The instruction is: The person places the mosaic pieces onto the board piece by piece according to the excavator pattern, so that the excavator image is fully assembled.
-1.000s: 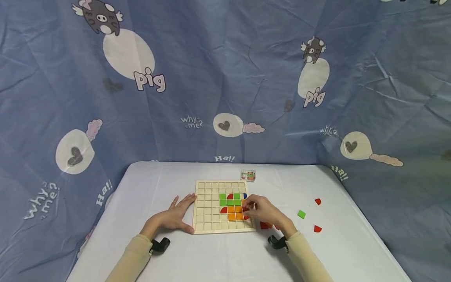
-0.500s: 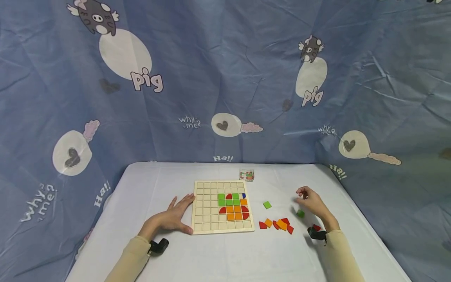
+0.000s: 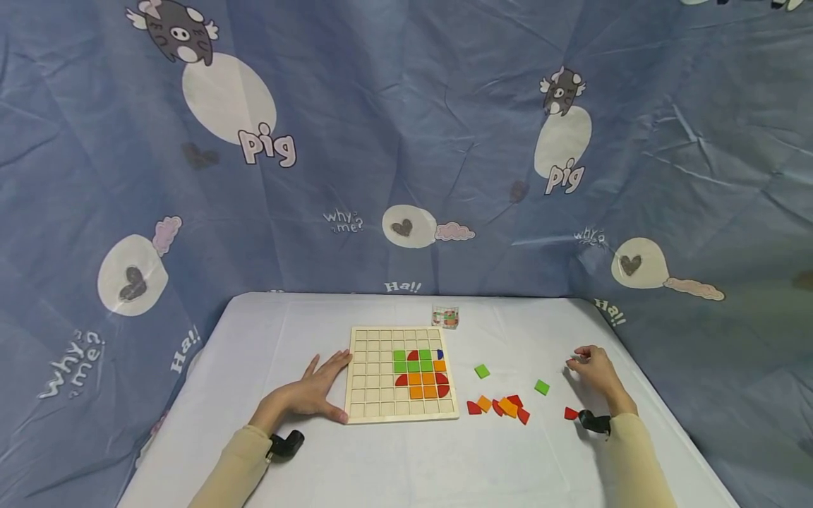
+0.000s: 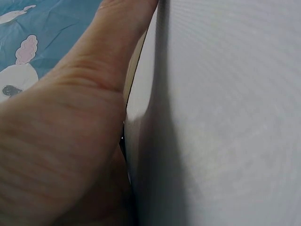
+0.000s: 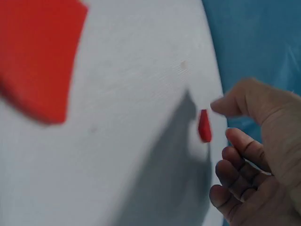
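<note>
My left hand lies at the left edge of a wooden grid board, fingers spread and fingertips and thumb at its rim. In the left wrist view, the hand hides most of the board. My right hand hovers over the right of the table, thumb and loosely bent fingers apart. Right by its fingertips in the right wrist view is a small red piece; the gap between thumb and forefinger shows. Green, orange, red and blue pieces fill cells in the board's right half, among them an orange square.
Loose red and orange pieces lie right of the board. Two green squares, one nearer the board and one farther right, lie beyond them. A red quarter-circle sits by the right wrist. A small pattern card is behind the board.
My right hand has left the board's right side and moved right, across the loose pieces, to near the table's right edge. A green square now shows beside the board. My left hand stays put.
</note>
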Available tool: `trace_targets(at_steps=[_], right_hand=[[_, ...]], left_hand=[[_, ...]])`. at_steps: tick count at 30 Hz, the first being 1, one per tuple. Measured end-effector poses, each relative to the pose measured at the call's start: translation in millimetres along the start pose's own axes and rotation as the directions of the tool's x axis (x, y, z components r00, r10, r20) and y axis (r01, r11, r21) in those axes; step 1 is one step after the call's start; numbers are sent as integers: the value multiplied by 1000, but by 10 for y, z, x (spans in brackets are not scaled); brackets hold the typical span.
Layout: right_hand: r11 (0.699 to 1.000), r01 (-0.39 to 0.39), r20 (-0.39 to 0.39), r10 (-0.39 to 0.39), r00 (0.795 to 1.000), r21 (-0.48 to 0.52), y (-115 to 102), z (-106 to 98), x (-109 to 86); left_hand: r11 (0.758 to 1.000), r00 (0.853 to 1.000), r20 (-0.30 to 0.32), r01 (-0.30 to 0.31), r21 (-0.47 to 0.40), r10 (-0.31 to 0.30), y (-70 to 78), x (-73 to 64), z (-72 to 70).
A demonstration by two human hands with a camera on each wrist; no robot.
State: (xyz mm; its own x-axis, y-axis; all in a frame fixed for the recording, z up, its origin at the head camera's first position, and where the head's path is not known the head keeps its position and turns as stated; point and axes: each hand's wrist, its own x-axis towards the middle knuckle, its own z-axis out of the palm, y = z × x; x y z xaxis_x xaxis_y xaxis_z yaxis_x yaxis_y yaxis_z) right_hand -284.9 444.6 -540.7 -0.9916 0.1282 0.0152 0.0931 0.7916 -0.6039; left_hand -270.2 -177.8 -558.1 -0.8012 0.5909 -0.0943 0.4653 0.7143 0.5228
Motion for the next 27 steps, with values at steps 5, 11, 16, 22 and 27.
trace_targets(at_steps=[5, 11, 16, 22, 27], right_hand=[[999, -14, 20, 14, 1000, -32, 46, 12, -18], [996, -78, 40, 80, 996, -42, 0, -16, -24], [982, -169, 41, 173, 984, -83, -79, -53, -25], [958, -236, 56, 248, 967, -164, -182, -67, -19], [970, -177, 101, 196, 975, -165, -179, -117, 37]], left_hand=[[1000, 1000, 6, 7, -15, -7, -5, 0, 4], [1000, 1000, 9, 15, -19, -15, -12, 5, 2], [1000, 1000, 13, 26, -15, -26, -20, 12, 13], [1000, 999, 16, 31, -3, -31, -25, 19, 17], [1000, 1000, 14, 24, -6, -24, -16, 23, 0]])
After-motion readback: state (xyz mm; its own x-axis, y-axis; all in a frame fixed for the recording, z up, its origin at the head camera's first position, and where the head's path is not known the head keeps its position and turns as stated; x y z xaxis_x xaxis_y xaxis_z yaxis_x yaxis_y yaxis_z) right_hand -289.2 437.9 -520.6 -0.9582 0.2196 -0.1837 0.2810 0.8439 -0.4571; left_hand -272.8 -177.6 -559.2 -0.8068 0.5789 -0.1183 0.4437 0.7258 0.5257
